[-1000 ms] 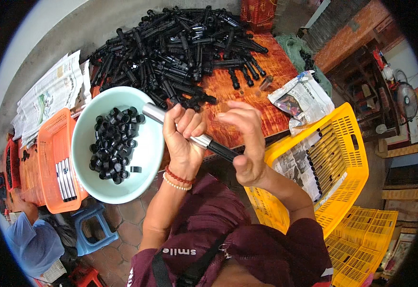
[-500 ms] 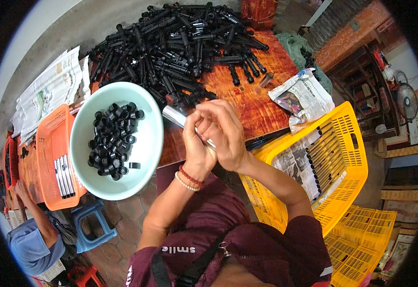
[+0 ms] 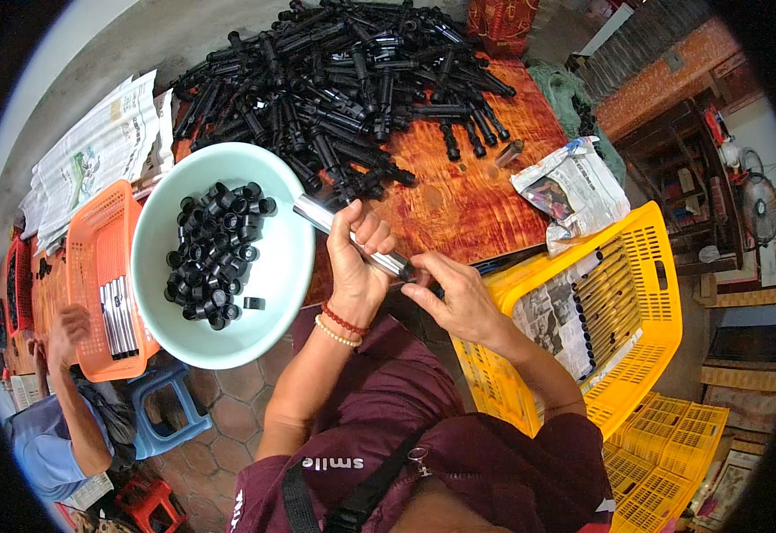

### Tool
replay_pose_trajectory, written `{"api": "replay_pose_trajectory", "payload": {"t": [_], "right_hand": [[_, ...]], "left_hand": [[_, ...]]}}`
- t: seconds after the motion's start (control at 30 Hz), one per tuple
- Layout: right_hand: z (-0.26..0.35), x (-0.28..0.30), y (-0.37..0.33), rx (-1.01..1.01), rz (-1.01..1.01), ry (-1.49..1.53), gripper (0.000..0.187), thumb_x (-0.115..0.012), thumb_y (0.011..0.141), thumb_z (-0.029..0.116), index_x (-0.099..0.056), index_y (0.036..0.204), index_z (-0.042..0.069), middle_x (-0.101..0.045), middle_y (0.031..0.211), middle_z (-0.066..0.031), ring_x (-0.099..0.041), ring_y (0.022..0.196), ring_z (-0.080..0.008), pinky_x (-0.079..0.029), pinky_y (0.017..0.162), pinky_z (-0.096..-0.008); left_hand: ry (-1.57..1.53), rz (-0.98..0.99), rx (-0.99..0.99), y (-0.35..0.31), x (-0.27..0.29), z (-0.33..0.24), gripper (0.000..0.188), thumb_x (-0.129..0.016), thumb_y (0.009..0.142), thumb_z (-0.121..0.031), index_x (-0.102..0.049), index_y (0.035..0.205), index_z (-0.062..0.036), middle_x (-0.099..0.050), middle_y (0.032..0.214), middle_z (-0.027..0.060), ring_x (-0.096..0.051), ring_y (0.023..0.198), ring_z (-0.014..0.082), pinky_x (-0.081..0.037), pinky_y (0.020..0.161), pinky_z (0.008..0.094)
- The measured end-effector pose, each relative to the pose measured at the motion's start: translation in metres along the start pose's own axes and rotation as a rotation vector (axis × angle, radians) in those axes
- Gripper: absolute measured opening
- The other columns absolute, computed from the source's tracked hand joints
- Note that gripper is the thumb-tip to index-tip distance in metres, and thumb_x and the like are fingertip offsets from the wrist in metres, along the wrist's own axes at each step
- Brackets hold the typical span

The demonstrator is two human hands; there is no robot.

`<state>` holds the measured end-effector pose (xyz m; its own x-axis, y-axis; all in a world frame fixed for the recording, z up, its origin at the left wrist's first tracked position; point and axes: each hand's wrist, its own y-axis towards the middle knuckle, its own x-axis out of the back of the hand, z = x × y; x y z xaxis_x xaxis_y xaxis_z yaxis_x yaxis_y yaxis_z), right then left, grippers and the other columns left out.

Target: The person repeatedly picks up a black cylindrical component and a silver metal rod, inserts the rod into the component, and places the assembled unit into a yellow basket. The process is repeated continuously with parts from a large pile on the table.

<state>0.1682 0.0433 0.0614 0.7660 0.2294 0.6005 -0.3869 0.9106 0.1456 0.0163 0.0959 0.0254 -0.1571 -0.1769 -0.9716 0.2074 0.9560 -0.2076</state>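
Tube (image 3: 315, 214) inside left fingers (image 3: 377, 234), end (image 3: 407, 272) at right fingers (image 3: 443, 268)

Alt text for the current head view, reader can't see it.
A person's left hand grips a silver tube while the right hand is at its black end. A pale green basin of small black caps sits left; a yellow crate of slim tubes on newspaper sits right. Beyond, black parts are heaped on a reddish table.

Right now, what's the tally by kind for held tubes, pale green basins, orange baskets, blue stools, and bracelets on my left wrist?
Silver tube in the left hand: 1
Pale green basin: 1
Orange basket: 1
Blue stool: 1
Bracelets on the left wrist: 2
Total: 6
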Motion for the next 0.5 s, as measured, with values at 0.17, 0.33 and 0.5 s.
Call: {"api": "replay_pose_trajectory", "payload": {"t": [0.17,0.33,0.5], "right_hand": [[-0.008,-0.004,0.002,0.006,0.02,-0.082,0.027,-0.063,0.086,0.024,-0.055,0.099,0.002,-0.058,0.075,-0.0125,-0.059,0.068,-0.0292,-0.046,0.063,-0.0397],[-0.024,0.005,0.004,-0.018,-0.158,-0.132,0.023,-0.06,0.088,0.022,-0.059,0.098,0.002,-0.062,0.074,-0.0111,-0.062,0.067,-0.0264,-0.048,0.063,-0.0371],[-0.03,0.013,0.002,-0.183,-0.257,0.076,0.017,-0.053,0.091,0.012,-0.059,0.101,-0.001,-0.064,0.081,-0.0107,-0.063,0.072,-0.0176,-0.049,0.065,-0.0297]], "left_hand": [[0.064,-0.016,-0.033,-0.001,-0.002,0.002,0.029,-0.055,0.089,-0.018,-0.036,0.067,-0.0154,-0.029,0.052,-0.0064,-0.029,0.044,0.0062,-0.029,0.043,0.0216],[0.748,-0.083,-0.394,0.001,-0.004,0.018,0.026,-0.063,0.087,-0.012,-0.045,0.068,-0.0098,-0.046,0.056,-0.0039,-0.041,0.046,0.0054,-0.034,0.042,0.0239],[1.239,0.017,-0.662,0.013,0.018,0.03,0.027,-0.07,0.083,-0.013,-0.049,0.066,-0.0056,-0.046,0.061,-0.004,-0.039,0.055,0.0054,-0.034,0.048,0.0257]]}}
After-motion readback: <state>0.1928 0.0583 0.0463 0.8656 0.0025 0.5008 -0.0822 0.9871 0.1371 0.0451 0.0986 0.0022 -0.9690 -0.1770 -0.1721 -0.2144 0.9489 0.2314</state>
